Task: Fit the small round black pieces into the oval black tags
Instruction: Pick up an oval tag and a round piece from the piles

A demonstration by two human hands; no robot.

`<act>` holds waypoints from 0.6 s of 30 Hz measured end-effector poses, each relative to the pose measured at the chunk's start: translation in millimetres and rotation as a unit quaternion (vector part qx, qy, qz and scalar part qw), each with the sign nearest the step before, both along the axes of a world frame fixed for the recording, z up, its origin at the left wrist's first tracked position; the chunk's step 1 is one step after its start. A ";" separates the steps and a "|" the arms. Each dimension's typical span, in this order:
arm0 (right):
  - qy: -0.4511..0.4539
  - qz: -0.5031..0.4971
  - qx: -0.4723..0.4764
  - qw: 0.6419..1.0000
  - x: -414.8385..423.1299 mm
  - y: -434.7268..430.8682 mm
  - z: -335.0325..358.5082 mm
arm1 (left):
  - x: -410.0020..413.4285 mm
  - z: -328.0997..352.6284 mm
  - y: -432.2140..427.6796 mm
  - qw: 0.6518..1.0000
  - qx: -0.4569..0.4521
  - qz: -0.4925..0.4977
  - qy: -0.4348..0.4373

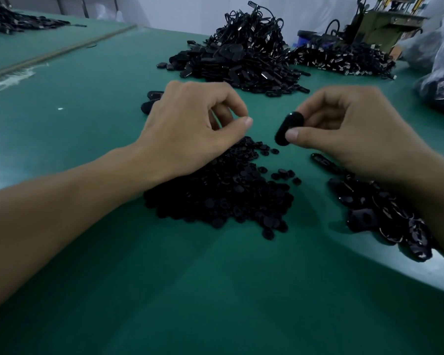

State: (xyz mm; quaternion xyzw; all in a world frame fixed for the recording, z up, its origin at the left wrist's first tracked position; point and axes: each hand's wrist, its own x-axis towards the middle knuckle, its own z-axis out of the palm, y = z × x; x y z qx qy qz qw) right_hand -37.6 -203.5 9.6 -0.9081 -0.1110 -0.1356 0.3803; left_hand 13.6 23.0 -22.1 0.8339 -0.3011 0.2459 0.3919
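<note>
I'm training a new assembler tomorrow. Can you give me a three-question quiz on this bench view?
1. True or false: the right hand holds an oval tag.
2. The pile of small round pieces lies: A) under the left hand; B) beside the machine; C) in a bag.
3. What colour is the table mat?

Key: 1 true; 2 A; 3 green.
</note>
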 end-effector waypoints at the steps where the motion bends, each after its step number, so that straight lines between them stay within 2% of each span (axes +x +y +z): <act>1: 0.009 0.015 0.055 0.998 -0.6 4.2 -1.4 | -1.5 0.2 -1.3 1.000 -0.010 -0.024 0.006; 4: 0.038 0.048 0.161 0.985 -0.4 13.7 -4.0 | -3.4 0.0 -4.3 0.994 -0.039 -0.092 0.044; 7: 0.072 0.057 0.236 0.967 0.1 18.8 -5.7 | -2.9 -0.9 -6.4 0.988 -0.058 -0.119 0.077; 13: 0.088 0.052 0.283 0.954 0.3 23.0 -7.7 | -1.7 -0.9 -6.8 0.980 -0.094 -0.137 0.106; 18: 0.090 0.058 0.283 0.953 0.3 24.2 -10.0 | -0.5 0.0 -7.2 0.969 -0.132 -0.162 0.132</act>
